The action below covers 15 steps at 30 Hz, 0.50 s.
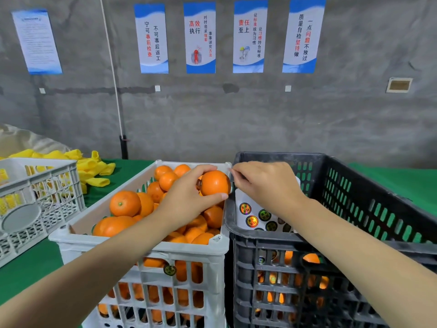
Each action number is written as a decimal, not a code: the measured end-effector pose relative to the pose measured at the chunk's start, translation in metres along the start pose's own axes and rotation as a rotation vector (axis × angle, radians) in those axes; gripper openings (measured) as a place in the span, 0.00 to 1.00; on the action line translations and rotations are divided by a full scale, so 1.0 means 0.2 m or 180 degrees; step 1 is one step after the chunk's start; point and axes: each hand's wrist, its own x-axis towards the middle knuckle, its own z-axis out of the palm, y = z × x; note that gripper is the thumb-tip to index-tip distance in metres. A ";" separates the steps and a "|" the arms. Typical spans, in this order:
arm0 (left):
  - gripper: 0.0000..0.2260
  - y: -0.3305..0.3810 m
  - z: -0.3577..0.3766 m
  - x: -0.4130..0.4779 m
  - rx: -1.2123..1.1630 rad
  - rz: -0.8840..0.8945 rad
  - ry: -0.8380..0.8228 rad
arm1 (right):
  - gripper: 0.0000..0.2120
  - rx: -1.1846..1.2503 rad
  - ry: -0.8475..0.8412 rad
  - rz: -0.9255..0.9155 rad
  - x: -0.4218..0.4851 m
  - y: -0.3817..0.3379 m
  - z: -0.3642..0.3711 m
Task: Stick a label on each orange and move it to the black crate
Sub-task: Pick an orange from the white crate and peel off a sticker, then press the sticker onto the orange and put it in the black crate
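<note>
Orange (pixel 215 183) is mid-frame, gripped in my left hand (pixel 186 200), thumb under & fingers over, above the white crate (pixel 142 247). Right hand (pixel 267 183) is just right of it, the nearer one to the orange's upper-right side. Its fingertips pinch what looks like a label (pixel 232 171); too small to be sure. White crate: heaped w/ loose fruit (pixel 125 203). Black crate (pixel 354 176), right of frame: sticker sheet (pixel 254 217) leaning inside, some done fruit (pixel 311 258) at bottom.
</note>
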 end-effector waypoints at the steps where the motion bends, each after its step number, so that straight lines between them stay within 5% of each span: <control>1: 0.27 0.01 0.00 0.00 0.0014 0.0022 0.0020 | 0.15 -0.0072 0.0093 -0.0139 0.00 -0.01 0.00; 6: 0.27 0.02 -0.01 -0.01 -0.0021 0.0136 0.0149 | 0.12 -0.0021 -0.0171 -0.0791 -0.01 -0.02 0.01; 15: 0.26 -0.01 -0.01 0.01 -0.0196 0.0084 0.0355 | 0.16 0.0480 -0.0552 -0.0737 -0.02 0.00 -0.01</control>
